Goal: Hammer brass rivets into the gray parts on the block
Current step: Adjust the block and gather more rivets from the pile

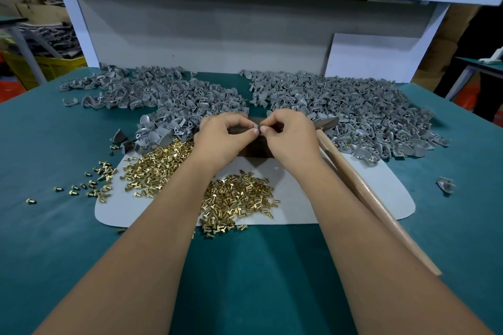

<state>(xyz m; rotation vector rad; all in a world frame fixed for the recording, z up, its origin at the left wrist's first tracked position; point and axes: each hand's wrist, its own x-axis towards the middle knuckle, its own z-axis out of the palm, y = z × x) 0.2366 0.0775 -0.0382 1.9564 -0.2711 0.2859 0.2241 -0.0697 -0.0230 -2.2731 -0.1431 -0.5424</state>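
Observation:
My left hand (221,134) and my right hand (290,134) meet fingertip to fingertip over a dark block (255,148) in the middle of the table. Between their tips both hands pinch a small gray part (256,127); whether a rivet is in it is too small to tell. A hammer with a wooden handle (375,198) lies on the table to the right of my right forearm, its metal head (326,124) beside my right hand. Brass rivets (239,198) lie heaped on a pale mat (294,198) under my forearms.
Two big heaps of gray parts lie behind the hands, one at the left (163,95) and one at the right (353,109). Loose rivets (89,185) are scattered on the green table (54,226) at the left. A single gray part (445,185) sits at the right.

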